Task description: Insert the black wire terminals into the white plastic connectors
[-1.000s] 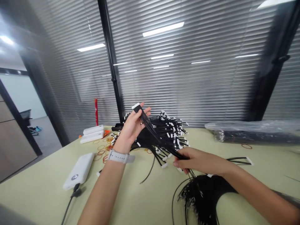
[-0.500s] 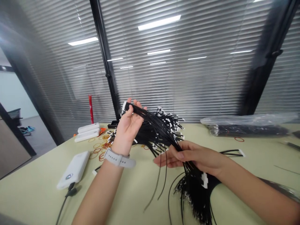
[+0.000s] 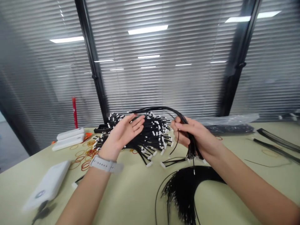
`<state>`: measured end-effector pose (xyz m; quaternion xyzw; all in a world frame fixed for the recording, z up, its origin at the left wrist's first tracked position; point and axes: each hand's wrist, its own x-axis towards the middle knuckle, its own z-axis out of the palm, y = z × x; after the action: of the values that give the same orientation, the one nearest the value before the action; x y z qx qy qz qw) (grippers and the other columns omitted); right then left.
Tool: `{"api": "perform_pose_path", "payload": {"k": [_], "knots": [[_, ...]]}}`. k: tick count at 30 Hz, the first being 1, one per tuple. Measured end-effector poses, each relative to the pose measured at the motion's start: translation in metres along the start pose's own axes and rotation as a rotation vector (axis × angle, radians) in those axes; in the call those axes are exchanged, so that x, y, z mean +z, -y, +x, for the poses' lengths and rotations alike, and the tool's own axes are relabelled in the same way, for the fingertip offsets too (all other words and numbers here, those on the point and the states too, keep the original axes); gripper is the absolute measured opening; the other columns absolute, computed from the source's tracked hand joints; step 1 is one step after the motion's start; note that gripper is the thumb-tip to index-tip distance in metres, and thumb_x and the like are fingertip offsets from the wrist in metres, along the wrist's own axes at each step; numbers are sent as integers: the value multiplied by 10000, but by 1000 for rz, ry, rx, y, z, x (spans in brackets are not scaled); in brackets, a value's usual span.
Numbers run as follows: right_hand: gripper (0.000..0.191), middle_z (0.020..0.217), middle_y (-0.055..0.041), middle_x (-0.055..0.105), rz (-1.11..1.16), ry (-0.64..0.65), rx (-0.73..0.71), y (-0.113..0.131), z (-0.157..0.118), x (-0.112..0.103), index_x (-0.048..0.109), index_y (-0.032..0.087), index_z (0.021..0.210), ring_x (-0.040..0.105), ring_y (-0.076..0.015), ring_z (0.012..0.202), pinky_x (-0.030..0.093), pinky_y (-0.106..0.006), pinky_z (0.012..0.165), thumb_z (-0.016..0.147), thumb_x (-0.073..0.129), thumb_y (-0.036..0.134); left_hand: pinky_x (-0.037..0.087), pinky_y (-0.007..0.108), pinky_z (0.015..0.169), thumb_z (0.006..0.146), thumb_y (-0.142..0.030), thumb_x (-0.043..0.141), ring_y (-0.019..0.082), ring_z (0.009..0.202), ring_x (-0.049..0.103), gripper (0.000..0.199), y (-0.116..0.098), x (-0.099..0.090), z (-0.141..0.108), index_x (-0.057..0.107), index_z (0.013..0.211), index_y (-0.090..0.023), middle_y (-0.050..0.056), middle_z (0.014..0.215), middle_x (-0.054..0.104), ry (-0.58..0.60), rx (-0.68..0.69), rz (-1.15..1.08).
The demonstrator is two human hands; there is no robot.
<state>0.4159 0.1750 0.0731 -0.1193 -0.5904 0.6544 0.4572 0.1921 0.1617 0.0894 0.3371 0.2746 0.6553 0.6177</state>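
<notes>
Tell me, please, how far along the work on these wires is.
Looks done: two slim bundles at far right. In hand: the right hand grips a wire bunch; the left hand is open. Left: a large heap of white-tipped wires behind the hands and a loose sheaf in front.

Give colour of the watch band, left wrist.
The watch band is plain pale grey, clearest in the head view.

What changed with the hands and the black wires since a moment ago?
The left hand let go of the black wires and is now open and empty. The right hand moved up and away, and now holds the bundle of black wires alone, arching toward the left. The big pile of white-tipped wires and the white power bank stayed put.
</notes>
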Motion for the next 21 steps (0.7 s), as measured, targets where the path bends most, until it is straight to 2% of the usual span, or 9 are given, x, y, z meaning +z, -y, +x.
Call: {"api": "perform_pose_path", "payload": {"k": [3, 5, 7, 10, 13, 17, 21], "knots": [[93, 668, 62, 386, 89, -69, -106, 13, -1, -6, 439, 209, 782, 183, -31, 392, 169, -222, 384, 752, 507, 152, 470, 301, 823, 799, -180, 596, 195, 965, 617, 224, 27, 19, -11, 627, 1021, -168, 121, 1095, 650, 51, -106, 395], [93, 630, 67, 318, 180, -90, -154, 19, -2, -8, 431, 215, 769, 131, -50, 388, 144, -237, 379, 732, 442, 130, 441, 322, 853, 759, -262, 657, 212, 981, 605, 283, 52, 32, -21, 641, 1028, -175, 120, 1085, 657, 193, -206, 605], [104, 595, 69, 254, 240, -100, -187, 23, -4, -9, 418, 220, 756, 100, -65, 381, 140, -247, 381, 725, 394, 124, 400, 333, 909, 730, -265, 684, 214, 1006, 591, 301, 76, 43, -31, 650, 1013, -166, 115, 1067, 662, 297, -229, 714], [103, 559, 74, 204, 229, -115, -206, 25, -7, -8, 396, 232, 750, 77, -73, 363, 144, -257, 383, 719, 366, 138, 381, 365, 932, 721, -341, 687, 210, 1016, 586, 330, 100, 53, -42, 627, 1007, -187, 102, 1064, 659, 336, -256, 619], [105, 533, 80, 205, 220, -91, -193, 24, -11, -6, 382, 240, 754, 78, -70, 347, 141, -253, 380, 705, 369, 148, 401, 371, 906, 699, -398, 698, 192, 933, 607, 302, 108, 59, -47, 626, 894, -179, 88, 991, 663, 365, -245, 487], [105, 494, 89, 234, 287, 21, -158, 20, -13, -3, 393, 235, 753, 85, -58, 334, 137, -232, 372, 696, 385, 147, 415, 312, 855, 632, -312, 770, 147, 821, 603, 291, 108, 63, -48, 605, 821, -166, 30, 805, 628, 343, -169, 405], [88, 444, 108, 224, 260, 47, -169, 18, -16, 1, 413, 242, 761, 73, -49, 320, 112, -212, 355, 741, 469, 178, 401, 245, 717, 690, -232, 728, 93, 700, 543, 218, 112, 63, -49, 539, 765, -152, -13, 739, 563, 360, -113, 444]]}}
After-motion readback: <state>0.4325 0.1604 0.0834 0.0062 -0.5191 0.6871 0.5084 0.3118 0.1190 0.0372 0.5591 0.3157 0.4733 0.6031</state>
